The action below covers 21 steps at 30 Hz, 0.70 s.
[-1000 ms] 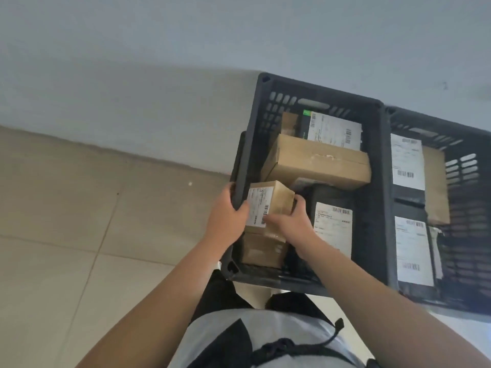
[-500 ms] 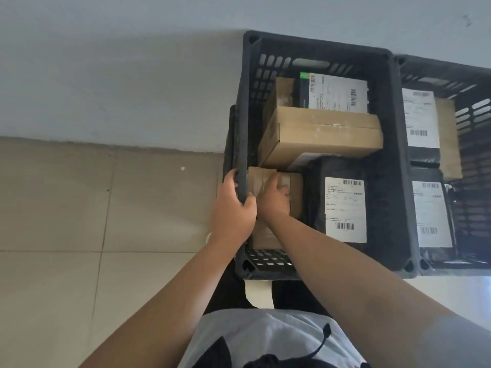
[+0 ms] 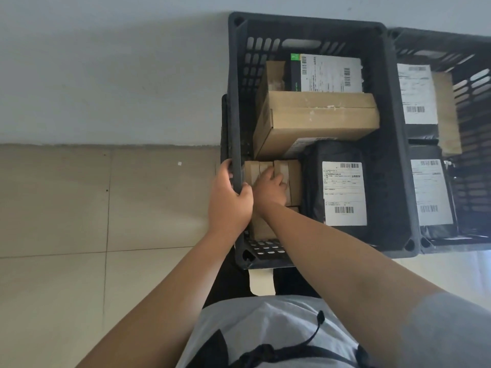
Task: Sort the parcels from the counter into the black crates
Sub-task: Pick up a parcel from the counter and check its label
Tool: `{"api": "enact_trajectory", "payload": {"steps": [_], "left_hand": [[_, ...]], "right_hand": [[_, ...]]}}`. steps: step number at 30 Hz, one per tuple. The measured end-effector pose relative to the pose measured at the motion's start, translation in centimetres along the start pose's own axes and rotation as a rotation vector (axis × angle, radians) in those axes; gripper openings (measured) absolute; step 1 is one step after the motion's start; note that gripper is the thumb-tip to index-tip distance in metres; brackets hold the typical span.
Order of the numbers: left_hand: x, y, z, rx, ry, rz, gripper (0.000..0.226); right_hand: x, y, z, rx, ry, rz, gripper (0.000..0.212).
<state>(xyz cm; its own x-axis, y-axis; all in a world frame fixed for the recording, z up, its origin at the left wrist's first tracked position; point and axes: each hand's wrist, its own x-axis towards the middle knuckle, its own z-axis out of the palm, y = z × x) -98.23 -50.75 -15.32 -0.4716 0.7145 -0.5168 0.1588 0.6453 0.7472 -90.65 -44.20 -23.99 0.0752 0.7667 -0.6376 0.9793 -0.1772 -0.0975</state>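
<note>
A black crate [image 3: 393, 144] stands on the floor against the wall, with several parcels in it. My left hand [image 3: 228, 197] grips its left rim. My right hand [image 3: 269, 187] rests on top of a small brown cardboard box [image 3: 291, 179] in the crate's near left corner, fingers bent over it. Beside that box lies a black mailer bag [image 3: 342, 187] with a white label. Behind it sits a larger brown carton [image 3: 316, 120], and a dark labelled parcel [image 3: 329, 73] lies at the back.
A second black crate [image 3: 478, 139] stands to the right, holding labelled black bags [image 3: 430, 192] and a brown box. Beige floor tiles [image 3: 79, 235] spread to the left. A pale wall [image 3: 106, 75] runs behind the crates.
The small brown box went from tilted above the crate's near left corner down into it. My right hand followed it down and now lies on top. My left hand stays on the rim.
</note>
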Motion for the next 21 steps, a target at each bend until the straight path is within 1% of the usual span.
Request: {"api": "enact_trajectory", "payload": {"steps": [8,15,19,21], "left_hand": [[0.1,-0.2,-0.2,-0.044,0.008,-0.004,0.061],[-0.5,0.3,-0.8,-0.081,-0.008,-0.037,0.059],[-1.7,1.1,-1.1,-0.076,-0.011,0.001,0.066],[-2.9,1.7,-1.1,-0.045,0.044,0.030,0.070]], "right_hand": [[-0.2,1.2,-0.7,0.030,-0.023,-0.027,0.101],[-2.9,3.8,-4.4,0.223,-0.026,-0.056,0.084],[-5.5,6.8,-6.8,0.366,0.021,-0.150,0.076],[-7.1,9.0,-8.1,0.437,0.021,-0.215,0.069]]}}
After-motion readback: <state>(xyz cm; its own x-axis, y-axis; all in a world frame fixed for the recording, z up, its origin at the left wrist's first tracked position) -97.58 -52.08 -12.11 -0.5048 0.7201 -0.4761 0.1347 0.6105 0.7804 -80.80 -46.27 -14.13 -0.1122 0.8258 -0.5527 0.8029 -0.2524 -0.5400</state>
